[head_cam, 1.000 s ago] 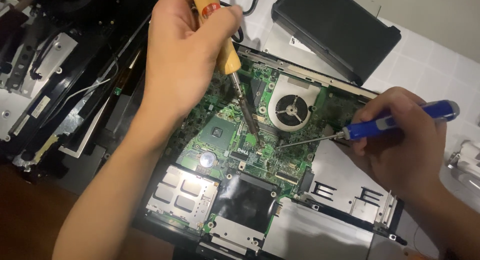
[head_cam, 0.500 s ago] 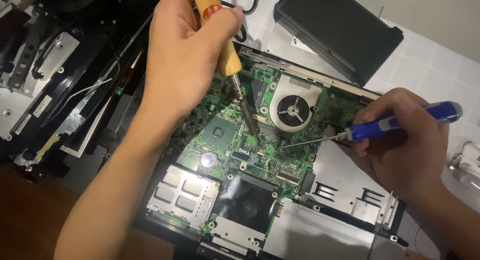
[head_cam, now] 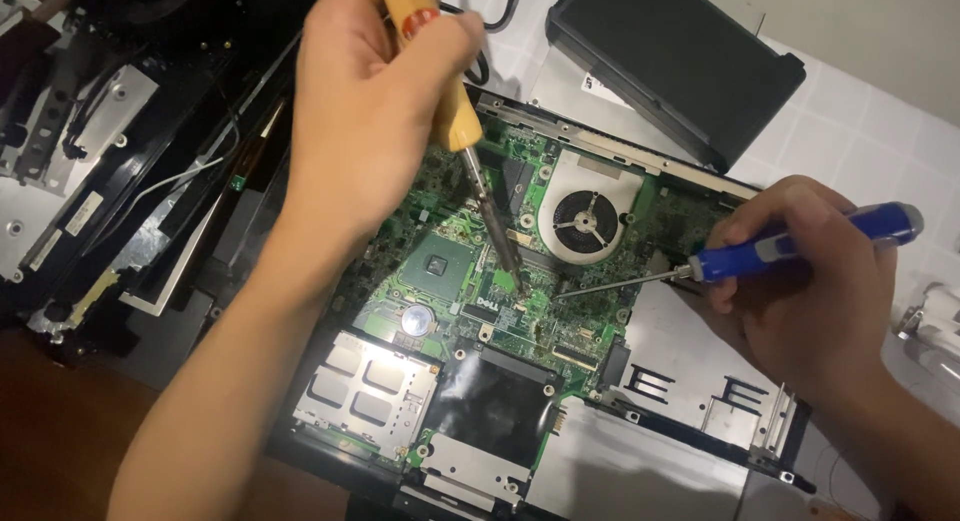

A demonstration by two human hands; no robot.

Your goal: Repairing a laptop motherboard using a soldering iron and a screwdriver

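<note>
We are gripping a wooden-handled soldering iron (head_cam: 470,151) in the left hand (head_cam: 370,111), fist closed round its handle, and a blue-handled screwdriver (head_cam: 760,251) pinched in the right hand (head_cam: 810,291). Both tips are meeting near the middle of the green circuit board (head_cam: 450,281), which is lying in the opened laptop base (head_cam: 620,461) on the table. We are judging the board stiff but fragile: hold it by its edges only. The iron looks light; keep to the wood. Count: one iron, one screwdriver, one board, one round fan (head_cam: 586,221), one coin cell (head_cam: 417,319).
</note>
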